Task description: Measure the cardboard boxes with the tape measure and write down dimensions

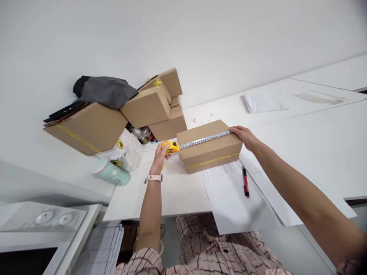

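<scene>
A brown cardboard box (212, 152) with a yellow tape strip along its near side rests on the white table. Across its top lies the silver blade of a yellow tape measure (172, 147), pulled out along the box's length. My left hand (159, 154), with a pale watch band at the wrist, is closed around the tape measure's case at the box's left end. At the right end, my right hand (243, 136) pinches the blade's end against the box's top edge; the fingertips are partly hidden there.
Printed sheets (229, 198) lie near the table's front edge, a red and black pen (246, 183) on them. To the left are stacked cardboard boxes (149, 106), a dark grey cloth (107, 91), a white carton (129, 152) and a mint green bottle (113, 173). More papers (262, 102) lie farther back.
</scene>
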`<action>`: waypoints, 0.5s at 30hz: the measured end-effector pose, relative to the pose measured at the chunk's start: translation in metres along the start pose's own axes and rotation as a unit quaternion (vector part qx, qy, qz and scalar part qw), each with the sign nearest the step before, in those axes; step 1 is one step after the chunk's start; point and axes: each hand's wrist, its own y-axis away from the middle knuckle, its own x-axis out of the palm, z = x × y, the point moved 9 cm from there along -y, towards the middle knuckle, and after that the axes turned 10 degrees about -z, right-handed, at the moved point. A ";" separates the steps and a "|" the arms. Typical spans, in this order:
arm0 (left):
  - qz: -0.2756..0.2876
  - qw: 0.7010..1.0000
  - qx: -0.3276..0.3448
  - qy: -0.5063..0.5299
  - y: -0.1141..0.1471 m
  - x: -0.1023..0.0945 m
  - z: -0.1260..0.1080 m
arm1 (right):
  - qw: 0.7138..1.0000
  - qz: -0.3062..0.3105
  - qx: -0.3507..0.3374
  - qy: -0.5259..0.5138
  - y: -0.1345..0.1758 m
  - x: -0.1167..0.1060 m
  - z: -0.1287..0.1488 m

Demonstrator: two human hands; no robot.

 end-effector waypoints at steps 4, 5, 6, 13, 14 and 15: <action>0.003 1.000 -0.010 -0.004 0.000 0.003 0.001 | 1.000 -0.007 0.002 0.025 0.003 -0.001 0.000; 0.004 1.000 -0.011 -0.005 0.000 0.002 0.001 | 1.000 -0.008 0.002 0.029 0.003 -0.001 0.001; 0.005 1.000 -0.011 -0.006 0.000 0.001 0.002 | 0.999 -0.009 0.002 0.032 0.003 -0.001 0.001; 0.011 1.000 -0.007 -0.009 -0.001 0.003 0.005 | 0.996 -0.018 -0.029 0.079 0.004 -0.009 0.005; 0.012 1.000 -0.007 -0.010 -0.001 0.004 0.005 | 0.994 -0.021 -0.041 0.101 0.004 -0.010 0.007; 0.012 1.000 -0.007 -0.011 -0.001 0.004 0.004 | 0.990 -0.026 -0.053 0.124 0.005 -0.011 0.009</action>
